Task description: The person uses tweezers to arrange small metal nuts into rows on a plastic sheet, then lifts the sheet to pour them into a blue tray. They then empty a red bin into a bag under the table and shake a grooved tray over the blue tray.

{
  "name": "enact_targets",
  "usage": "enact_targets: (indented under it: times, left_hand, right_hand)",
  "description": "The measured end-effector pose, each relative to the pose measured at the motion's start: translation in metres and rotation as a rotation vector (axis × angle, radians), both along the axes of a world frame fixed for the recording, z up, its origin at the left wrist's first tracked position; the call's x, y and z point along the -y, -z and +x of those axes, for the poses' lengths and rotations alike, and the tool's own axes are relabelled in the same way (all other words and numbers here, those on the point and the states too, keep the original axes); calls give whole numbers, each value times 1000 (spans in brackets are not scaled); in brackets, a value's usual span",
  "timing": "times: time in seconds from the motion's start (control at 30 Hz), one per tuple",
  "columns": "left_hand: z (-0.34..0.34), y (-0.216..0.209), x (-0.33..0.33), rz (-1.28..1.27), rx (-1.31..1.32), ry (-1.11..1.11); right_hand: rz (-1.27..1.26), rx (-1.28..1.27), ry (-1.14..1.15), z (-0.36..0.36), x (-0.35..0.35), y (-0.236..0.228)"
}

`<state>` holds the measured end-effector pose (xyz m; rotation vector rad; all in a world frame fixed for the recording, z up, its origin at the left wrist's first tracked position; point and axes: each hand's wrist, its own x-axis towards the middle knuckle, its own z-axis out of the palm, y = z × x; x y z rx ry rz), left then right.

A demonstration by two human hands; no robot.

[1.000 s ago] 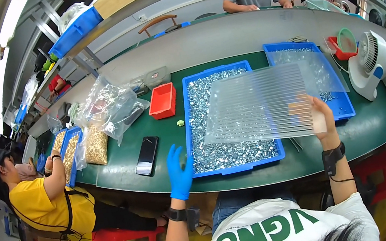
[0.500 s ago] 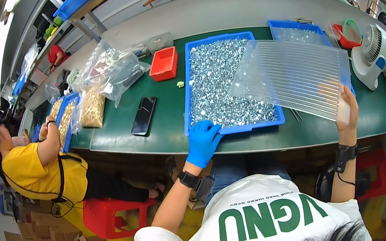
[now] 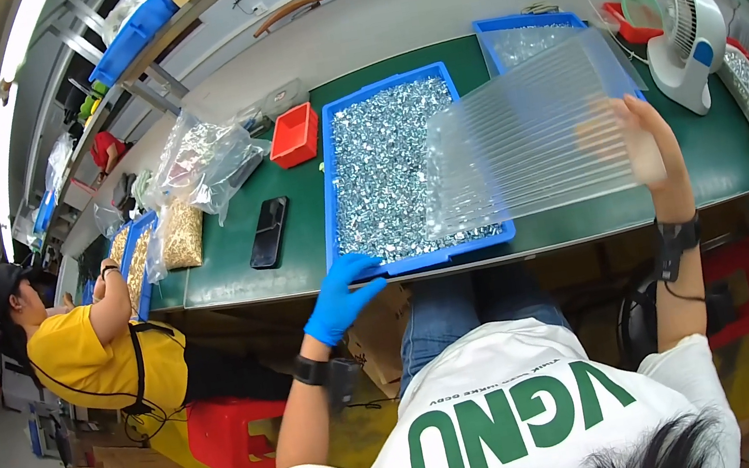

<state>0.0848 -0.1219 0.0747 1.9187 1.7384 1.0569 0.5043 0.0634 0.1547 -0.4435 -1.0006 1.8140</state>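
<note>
Head view: one ribbed, translucent sheet (image 3: 527, 146), held at its right edge by the bare right hand (image 3: 654, 141), fingers and thumb clenched on it. The sheet is slanted over the right part of a large blue tray (image 3: 470, 247), and part of a second blue tray (image 3: 522, 19) behind is overlapped by it in view; whether the pieces below are touched by its left end cannot be told.

Large tray: filled with small silvery pieces (image 3: 383, 164), set near the front edge of a green bench (image 3: 303, 275).

Left hand (image 3: 341, 303): covered by a blue glove, released, fingers extended at the near left corner of the large tray; contact with the rim cannot be made out. A black strap is worn on each wrist.

Left of the large tray: one red bin (image 3: 294, 157), placed just beside its far corner; one black phone (image 3: 270, 234), laid flat; one clear bag of golden pieces (image 3: 182, 237), with a larger crumpled clear bag (image 3: 206, 163) set behind it.

Right end: one white fan (image 3: 692, 42), stood upright near a red basket (image 3: 626, 27).

Far left: a co-worker in a yellow top (image 3: 75, 355), seated at the bench
</note>
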Motion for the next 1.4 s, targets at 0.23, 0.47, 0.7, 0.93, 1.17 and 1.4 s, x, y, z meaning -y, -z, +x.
enact_targets:
  times: [0.23, 0.47, 0.7, 0.93, 1.17, 1.4]
  left_hand:
    - [-54, -11, -130, -195, 980, -141]
    - [-67, 63, -225, -106, -293, -334]
    - [-56, 49, -231, -34, -628, -308]
    - [-54, 58, -252, -56, -303, -291]
    - [-34, 43, -240, 29, -169, -345]
    - [-1, 25, -240, 62, -40, -243]
  right_hand:
    - [138, 219, -85, -48, -71, -23]
    - [74, 389, -82, -63, -65, -7]
    - [52, 443, -71, -37, -62, -31]
    - [-27, 421, -92, -86, -85, -9]
    - [-101, 345, -33, -103, -85, 27]
    - [-58, 348, -8, -119, -55, 6]
